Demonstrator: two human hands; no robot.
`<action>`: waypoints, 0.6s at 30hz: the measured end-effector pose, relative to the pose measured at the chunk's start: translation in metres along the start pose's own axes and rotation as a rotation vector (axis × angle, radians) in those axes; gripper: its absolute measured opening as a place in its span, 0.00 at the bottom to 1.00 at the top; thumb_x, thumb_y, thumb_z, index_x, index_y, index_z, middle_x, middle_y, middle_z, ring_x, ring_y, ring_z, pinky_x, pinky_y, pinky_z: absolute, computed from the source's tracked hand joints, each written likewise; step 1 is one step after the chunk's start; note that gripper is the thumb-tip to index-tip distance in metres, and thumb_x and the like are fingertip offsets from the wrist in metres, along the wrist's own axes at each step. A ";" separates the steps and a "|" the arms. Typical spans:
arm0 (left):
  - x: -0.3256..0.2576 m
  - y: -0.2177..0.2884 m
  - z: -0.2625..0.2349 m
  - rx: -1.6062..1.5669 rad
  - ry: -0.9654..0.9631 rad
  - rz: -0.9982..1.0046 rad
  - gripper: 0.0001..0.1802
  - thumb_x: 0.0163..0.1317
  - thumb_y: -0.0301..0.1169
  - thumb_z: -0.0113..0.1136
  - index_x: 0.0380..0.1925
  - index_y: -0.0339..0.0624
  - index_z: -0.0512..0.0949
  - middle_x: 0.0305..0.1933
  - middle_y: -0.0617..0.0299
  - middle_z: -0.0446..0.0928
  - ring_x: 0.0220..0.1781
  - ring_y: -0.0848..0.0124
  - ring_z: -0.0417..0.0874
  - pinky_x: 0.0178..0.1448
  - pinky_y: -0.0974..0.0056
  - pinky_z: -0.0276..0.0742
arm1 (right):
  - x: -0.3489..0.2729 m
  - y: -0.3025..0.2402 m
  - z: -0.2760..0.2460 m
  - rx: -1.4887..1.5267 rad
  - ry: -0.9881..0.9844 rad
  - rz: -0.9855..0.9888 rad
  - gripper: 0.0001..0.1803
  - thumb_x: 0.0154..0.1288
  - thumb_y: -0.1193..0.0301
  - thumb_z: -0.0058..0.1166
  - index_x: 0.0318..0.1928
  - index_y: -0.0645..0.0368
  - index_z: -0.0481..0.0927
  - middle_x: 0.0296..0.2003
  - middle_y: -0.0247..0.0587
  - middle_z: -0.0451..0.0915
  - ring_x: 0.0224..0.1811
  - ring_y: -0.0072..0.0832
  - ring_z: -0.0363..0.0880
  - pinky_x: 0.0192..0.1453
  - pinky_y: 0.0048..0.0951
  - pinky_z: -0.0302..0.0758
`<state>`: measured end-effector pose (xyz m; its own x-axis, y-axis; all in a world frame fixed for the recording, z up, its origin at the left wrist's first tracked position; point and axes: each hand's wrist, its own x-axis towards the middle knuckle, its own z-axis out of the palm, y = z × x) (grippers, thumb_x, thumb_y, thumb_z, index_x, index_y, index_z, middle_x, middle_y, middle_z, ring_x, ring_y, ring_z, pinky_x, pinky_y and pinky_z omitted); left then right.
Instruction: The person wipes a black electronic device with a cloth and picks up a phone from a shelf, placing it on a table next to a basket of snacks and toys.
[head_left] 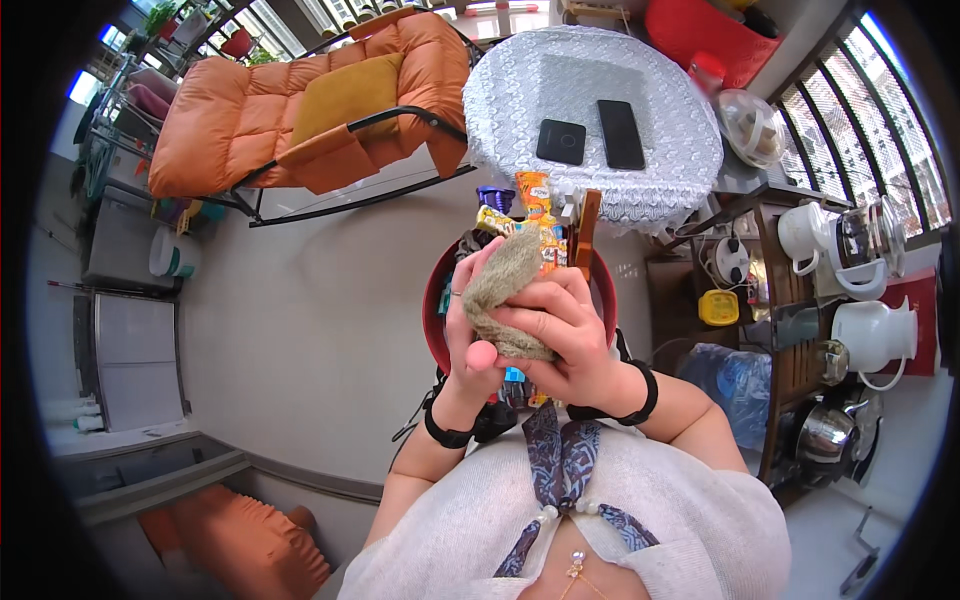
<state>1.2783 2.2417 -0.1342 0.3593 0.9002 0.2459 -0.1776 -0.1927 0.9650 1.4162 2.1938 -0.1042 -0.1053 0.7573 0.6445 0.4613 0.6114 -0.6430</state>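
Observation:
Between both hands, in front of my chest, is a folded bundle of fuzzy olive-grey knit fabric [505, 275], possibly a sock. My left hand [462, 325] is closed around its left side. My right hand [562, 325] grips it from the right, fingers bent over the fabric. Beneath them stands a red tub [437, 300], largely covered by my hands. Inside it show an orange snack packet [536, 195], a purple item [495, 198] and a brown flat-sided piece [586, 225]. Much of what lies deeper in the tub is hidden.
Ahead is a table with a white lace cloth [500, 100], holding a black phone [621, 135] and a dark square device [561, 142]. An orange cushioned recliner [225, 125] stands at the far left. To the right, a wooden shelf [790, 400] carries white jugs [870, 335] and a kettle [828, 432].

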 end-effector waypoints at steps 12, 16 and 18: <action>0.001 -0.004 -0.003 0.309 0.083 0.117 0.66 0.53 0.82 0.26 0.62 0.25 0.69 0.60 0.50 0.70 0.62 0.63 0.72 0.64 0.59 0.69 | -0.021 0.016 -0.011 -0.111 0.084 -0.230 0.18 0.45 0.64 0.72 0.40 0.52 0.85 0.38 0.29 0.84 0.35 0.28 0.75 0.38 0.28 0.68; 0.004 -0.016 -0.030 -0.362 0.139 -0.246 0.64 0.55 0.81 0.24 0.65 0.28 0.65 0.55 0.51 0.76 0.54 0.62 0.79 0.62 0.57 0.73 | -0.022 0.011 -0.032 -0.021 0.147 -0.124 0.15 0.48 0.63 0.73 0.33 0.56 0.83 0.30 0.34 0.83 0.29 0.31 0.75 0.37 0.29 0.71; 0.009 -0.006 -0.034 -0.633 0.104 -0.329 0.63 0.56 0.80 0.25 0.66 0.29 0.65 0.55 0.50 0.77 0.53 0.61 0.80 0.63 0.56 0.74 | -0.025 0.020 -0.038 0.059 0.262 0.054 0.17 0.54 0.64 0.70 0.36 0.64 0.81 0.35 0.45 0.83 0.38 0.34 0.78 0.40 0.33 0.73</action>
<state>1.2520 2.2643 -0.1406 0.4017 0.9115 -0.0888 -0.5833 0.3295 0.7424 1.4619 2.1780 -0.1174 0.1528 0.7084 0.6891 0.4074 0.5901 -0.6970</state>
